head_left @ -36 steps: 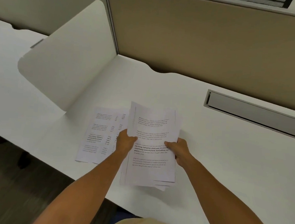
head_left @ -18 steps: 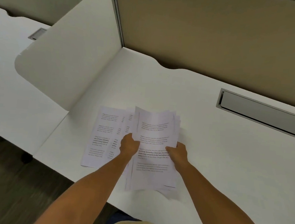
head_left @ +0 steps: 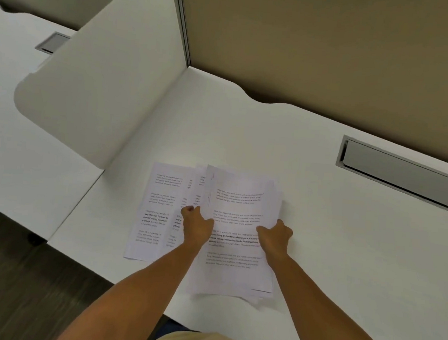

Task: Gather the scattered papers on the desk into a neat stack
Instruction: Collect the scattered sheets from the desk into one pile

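A bundle of printed white sheets lies near the front of the white desk, its edges a little uneven at the lower right. My left hand grips the bundle's left edge and my right hand grips its right edge. To the left, two or three more printed sheets lie flat on the desk, overlapping, partly under the bundle and my left hand.
A white side divider stands to the left of the papers. A tan partition wall runs along the back. A grey cable tray slot is set in the desk at the right. The desk's front edge is close below the bundle.
The bundle in both hands has come down closer to the desk and shifted slightly left toward the loose sheets. The view has tilted down and left.
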Available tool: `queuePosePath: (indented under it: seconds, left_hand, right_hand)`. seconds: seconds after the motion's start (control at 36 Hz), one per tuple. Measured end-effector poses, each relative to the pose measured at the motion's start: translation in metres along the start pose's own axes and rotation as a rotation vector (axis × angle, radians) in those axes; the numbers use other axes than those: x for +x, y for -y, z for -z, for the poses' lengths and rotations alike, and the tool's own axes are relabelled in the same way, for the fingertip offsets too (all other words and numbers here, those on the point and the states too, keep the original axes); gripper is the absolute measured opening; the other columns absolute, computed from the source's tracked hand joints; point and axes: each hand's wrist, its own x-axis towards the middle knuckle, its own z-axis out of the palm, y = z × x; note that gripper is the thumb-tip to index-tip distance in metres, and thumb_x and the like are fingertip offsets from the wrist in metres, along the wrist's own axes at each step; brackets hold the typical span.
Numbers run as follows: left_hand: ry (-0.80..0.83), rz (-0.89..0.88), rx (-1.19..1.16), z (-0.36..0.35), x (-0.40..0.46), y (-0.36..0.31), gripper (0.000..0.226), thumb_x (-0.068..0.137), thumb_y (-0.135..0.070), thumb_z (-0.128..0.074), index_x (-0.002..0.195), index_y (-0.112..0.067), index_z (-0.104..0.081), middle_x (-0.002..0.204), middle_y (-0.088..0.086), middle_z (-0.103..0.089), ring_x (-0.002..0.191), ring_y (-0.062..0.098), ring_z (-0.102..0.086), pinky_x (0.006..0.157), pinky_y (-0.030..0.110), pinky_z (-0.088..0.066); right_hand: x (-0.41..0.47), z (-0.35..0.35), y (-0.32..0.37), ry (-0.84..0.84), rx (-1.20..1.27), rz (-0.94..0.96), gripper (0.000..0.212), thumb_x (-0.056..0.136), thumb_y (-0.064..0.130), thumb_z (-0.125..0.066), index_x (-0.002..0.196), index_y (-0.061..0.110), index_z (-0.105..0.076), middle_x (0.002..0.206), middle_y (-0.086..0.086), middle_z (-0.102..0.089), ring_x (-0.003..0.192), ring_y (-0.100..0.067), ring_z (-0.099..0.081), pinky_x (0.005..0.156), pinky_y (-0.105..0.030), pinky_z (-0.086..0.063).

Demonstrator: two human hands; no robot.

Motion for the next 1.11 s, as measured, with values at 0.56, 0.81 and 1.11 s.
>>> queuePosePath:
  seconds: [0.56, 0.81, 1.11]
  left_hand:
    - [0.178, -0.059, -0.389, 0.013, -0.017, 0.001, 0.055, 0.086, 0.002, -0.070, 0.134, -0.011, -0.046, 0.115, 0.003, -0.062, 0.097, 0.017, -0.061, 0.077, 0.023, -0.051]
    - [0.430, -0.084, -0.494, 0.032, -0.028, 0.008, 0.047, 0.089, -0.003, -0.065, 0.133, -0.020, -0.056, 0.125, 0.004, -0.069, 0.112, 0.027, -0.066, 0.098, 0.050, -0.053]
    - [0.445, -0.039, -0.662, 0.072, -0.034, 0.009, 0.037, 0.081, -0.009, -0.078, 0.114, -0.020, -0.067, 0.105, 0.007, -0.078, 0.093, 0.029, -0.075, 0.073, 0.043, -0.063]
  right_hand:
    - [0.004, 0.011, -0.007, 0.232, 0.422, -0.067, 0.025, 0.085, -0.004, -0.072, 0.109, -0.001, -0.069, 0.107, -0.019, -0.072, 0.100, -0.039, -0.070, 0.093, -0.050, -0.058]
    - [-0.007, 0.016, -0.013, 0.270, 0.468, -0.024, 0.034, 0.090, -0.006, -0.065, 0.121, 0.008, -0.063, 0.103, -0.010, -0.069, 0.103, -0.034, -0.067, 0.098, -0.049, -0.055]
    - [-0.019, 0.020, 0.008, 0.341, 0.472, 0.020, 0.028, 0.089, -0.001, -0.071, 0.114, 0.013, -0.066, 0.096, -0.006, -0.073, 0.090, -0.031, -0.072, 0.067, -0.038, -0.062]
